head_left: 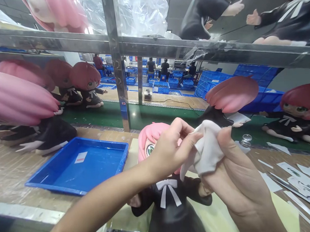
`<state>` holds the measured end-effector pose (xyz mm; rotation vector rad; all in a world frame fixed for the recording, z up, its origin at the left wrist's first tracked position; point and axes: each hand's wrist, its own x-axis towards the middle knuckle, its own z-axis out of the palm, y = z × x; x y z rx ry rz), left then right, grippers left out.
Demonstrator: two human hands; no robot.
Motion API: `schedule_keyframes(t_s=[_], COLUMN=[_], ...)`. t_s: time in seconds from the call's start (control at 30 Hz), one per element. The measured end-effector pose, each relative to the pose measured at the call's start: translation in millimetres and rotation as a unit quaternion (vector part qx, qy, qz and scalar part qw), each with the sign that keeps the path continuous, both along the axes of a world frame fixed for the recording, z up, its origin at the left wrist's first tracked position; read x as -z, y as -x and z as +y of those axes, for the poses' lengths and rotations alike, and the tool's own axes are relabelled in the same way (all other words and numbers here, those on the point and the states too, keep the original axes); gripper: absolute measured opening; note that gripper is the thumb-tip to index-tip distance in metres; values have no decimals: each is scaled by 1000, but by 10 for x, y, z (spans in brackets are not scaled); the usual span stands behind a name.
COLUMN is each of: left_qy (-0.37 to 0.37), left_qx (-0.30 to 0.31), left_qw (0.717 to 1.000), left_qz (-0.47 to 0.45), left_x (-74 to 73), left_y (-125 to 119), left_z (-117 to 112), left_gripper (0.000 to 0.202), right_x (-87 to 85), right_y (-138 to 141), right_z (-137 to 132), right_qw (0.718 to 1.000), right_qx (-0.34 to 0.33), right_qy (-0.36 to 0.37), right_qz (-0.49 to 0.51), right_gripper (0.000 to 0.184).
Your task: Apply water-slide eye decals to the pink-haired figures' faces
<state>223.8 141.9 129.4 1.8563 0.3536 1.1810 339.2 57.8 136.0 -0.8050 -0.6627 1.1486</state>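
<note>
- Your left hand (170, 146) pinches the white cloth (209, 147)!
- Right hand (236, 174): thumb lifted, fingers cloth-covered, grip hidden!
- Pink-haired figure (175, 217) behind, below both!

Metal shelving (119, 79) — behind it, a green surface (154, 113), blue crates (256, 71), grey ceiling (177, 6).

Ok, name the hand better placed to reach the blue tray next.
Probably the left hand: it is nearer the blue tray, with the right hand farther off; both touch the white cloth.
</note>
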Motion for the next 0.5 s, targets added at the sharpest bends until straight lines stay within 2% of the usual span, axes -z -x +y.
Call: schedule_keyframes(t_s=[0.07,0.13,0.2,0.27,0.33,0.4,0.47,0.5], left_qy=[-137,-251,-337,-413,-445,-445,-400,-350], left_qx=[-74,-127,-155,-163,-137,-114,-127,-157], left_qw=[988,958,926,893,881,883,902,919], left_qz=[21,47,71,79,82,96,102,94], left_x=[17,12,-22,-67,-81,-6,190,331], left_y=[-1,-7,-4,37,153,358,621,753], left_z=[-54,-111,-175,-252,-341,-443,-559,-619], left_gripper=[22,23,31,38,35,23,10,19], right_x=[-22,-19,-23,-59,-113,-124,-27,70], right_y=[147,269,348,368,325,227,93,19], right_z=[13,21,26,39,68,98,103,87], right_qw=[997,985,970,956,946,931,912,899], right_qx=[61,126,182,241,284,322,362,387], right_qy=[-39,-64,-76,-98,-124,-155,-156,-140], right_qz=[-40,-98,-141,-135,-94,-76,-114,-149], right_gripper=[44,38,34,24,16,13,14,20])
